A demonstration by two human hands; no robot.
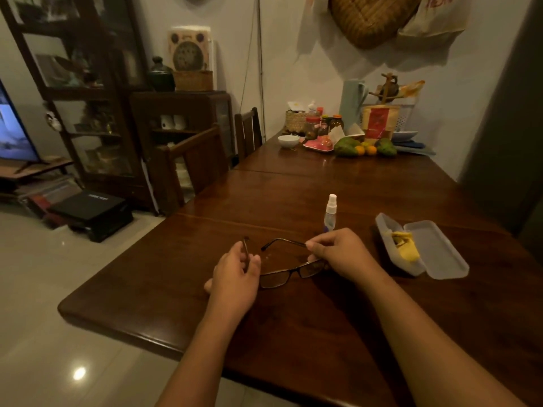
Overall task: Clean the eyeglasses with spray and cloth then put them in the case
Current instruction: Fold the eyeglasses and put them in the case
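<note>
Both hands hold the eyeglasses just above the wooden table. The left hand pinches one temple arm; the right hand pinches the other, near the hinge it seems. Behind them stands the spray bottle. To the right lies the open case, with a yellow cloth inside.

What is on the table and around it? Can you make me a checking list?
Surface: dark, glossy wooden table.
Job's things: glasses, arms unfolded; spray upright behind them; case open at the right, with the yellow cloth inside.
Clutter: bowl, jars and fruit at the far end.
Hands: left hand pinches one arm of the glasses; right hand pinches the other.
Cables: one cord down the wall.
Surroundings: chairs, cabinet, lit TV at the left.
</note>
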